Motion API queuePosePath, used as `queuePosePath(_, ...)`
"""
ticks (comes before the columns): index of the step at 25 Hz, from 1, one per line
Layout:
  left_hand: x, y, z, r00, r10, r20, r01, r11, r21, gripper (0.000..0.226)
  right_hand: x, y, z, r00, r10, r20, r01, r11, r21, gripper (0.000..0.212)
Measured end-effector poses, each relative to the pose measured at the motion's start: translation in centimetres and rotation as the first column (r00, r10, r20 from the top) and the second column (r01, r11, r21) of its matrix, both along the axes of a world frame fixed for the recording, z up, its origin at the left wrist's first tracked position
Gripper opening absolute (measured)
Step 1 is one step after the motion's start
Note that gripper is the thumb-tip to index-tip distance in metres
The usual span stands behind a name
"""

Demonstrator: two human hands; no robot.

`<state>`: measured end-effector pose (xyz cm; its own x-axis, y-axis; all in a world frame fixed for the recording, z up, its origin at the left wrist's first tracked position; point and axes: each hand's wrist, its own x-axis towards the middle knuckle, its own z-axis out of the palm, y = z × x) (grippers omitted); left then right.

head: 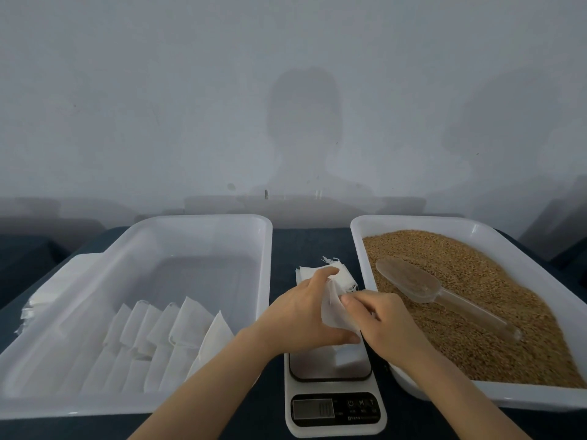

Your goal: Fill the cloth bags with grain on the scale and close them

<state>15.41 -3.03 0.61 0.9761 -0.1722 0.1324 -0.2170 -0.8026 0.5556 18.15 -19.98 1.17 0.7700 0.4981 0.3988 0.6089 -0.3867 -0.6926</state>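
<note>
Both my hands hold one white cloth bag [334,312] above the scale [333,389]. My left hand [301,315] grips its left side, fingers reaching up onto the cloth. My right hand [378,319] pinches its right edge. Behind them a small stack of empty white bags [341,273] lies on the dark table. Brown grain [495,309] fills the right tray [413,222], and a clear plastic scoop [422,285] rests on the grain. The scale's display is lit but unreadable.
A large white tray [203,223] on the left holds several white bags [178,328] in a row. More white cloth [41,300] lies beside its left rim. A grey wall stands behind the dark blue table [311,242].
</note>
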Motion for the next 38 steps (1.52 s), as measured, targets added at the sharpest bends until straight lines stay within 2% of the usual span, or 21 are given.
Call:
queuePosePath(2, 0.2, 0.0, -0.1, 1.0, -0.008, 0.021, 0.007, 0.999, 0.051, 0.105, 0.0, 0.0, 0.0, 1.0, 0.022, -0.015, -0.022, 1.0, 0.015, 0.045)
queuePosePath(6, 0.4, 0.1, -0.3, 0.998, -0.05, 0.026, 0.049, 0.997, 0.06, 0.096, -0.1, 0.0, 0.3, 1.0, 0.026, -0.001, -0.026, 1.0, 0.012, 0.032)
queuePosePath(11, 0.2, 0.2, -0.2, 0.995, -0.069, 0.074, 0.062, 0.994, 0.092, 0.091, -0.1, -0.4, 0.6, 0.988, 0.017, -0.155, 0.002, 0.993, 0.12, 0.044)
queuePosePath(14, 0.1, 0.4, -0.1, 0.993, -0.065, 0.098, 0.055, 0.993, 0.104, 0.095, 0.3, -0.7, 0.7, 0.975, 0.011, -0.222, 0.002, 0.998, 0.059, 0.04)
queuePosePath(17, 0.0, 0.3, 0.1, 0.988, -0.069, 0.141, 0.051, 0.991, 0.123, 0.097, 0.4, -1.1, 1.7, 0.947, 0.028, -0.32, -0.025, 1.0, 0.013, 0.022)
queuePosePath(18, 0.0, 0.3, 0.1, 0.984, -0.074, 0.165, 0.052, 0.989, 0.135, 0.097, 0.5, -1.2, 2.0, 0.943, 0.039, -0.331, -0.046, 0.999, -0.015, 0.027)
queuePosePath(21, 0.1, 0.3, 0.0, 0.968, -0.081, 0.236, 0.05, 0.99, 0.132, 0.099, 0.4, -0.8, 2.3, 0.956, -0.003, -0.292, -0.032, 0.993, -0.115, 0.032)
queuePosePath(25, 0.1, 0.2, 0.0, 0.96, -0.062, 0.273, 0.026, 0.991, 0.134, 0.103, 0.3, -0.2, 2.4, 0.957, -0.082, -0.278, 0.044, 0.989, -0.142, 0.026)
queuePosePath(28, 0.0, 0.1, 0.1, 0.93, -0.088, 0.357, 0.008, 0.976, 0.218, 0.104, 0.3, -0.4, 2.8, 0.955, -0.115, -0.274, 0.064, 0.98, -0.188, 0.022)
queuePosePath(30, 0.0, 0.1, 0.1, 0.879, -0.106, 0.464, -0.023, 0.964, 0.263, 0.096, 0.2, -0.3, 3.0, 0.954, -0.153, -0.257, 0.097, 0.971, -0.22, 0.013)
queuePosePath(33, 0.1, 0.2, -0.1, 0.811, -0.112, 0.574, -0.042, 0.968, 0.248, 0.068, 0.0, 0.1, 3.0, 0.965, -0.177, -0.192, 0.119, 0.953, -0.279, 0.013)
queuePosePath(36, 0.2, 0.1, -0.1, 0.873, -0.126, 0.472, 0.027, 0.977, 0.211, 0.044, -0.2, 0.4, 3.1, 0.967, -0.218, -0.133, 0.165, 0.93, -0.328, 0.022)
queuePosePath(38, 0.1, 0.1, 0.0, 0.939, -0.084, 0.332, 0.06, 0.995, 0.081, 0.04, -0.3, 0.4, 3.2, 0.971, -0.22, -0.093, 0.175, 0.922, -0.346, 0.036)
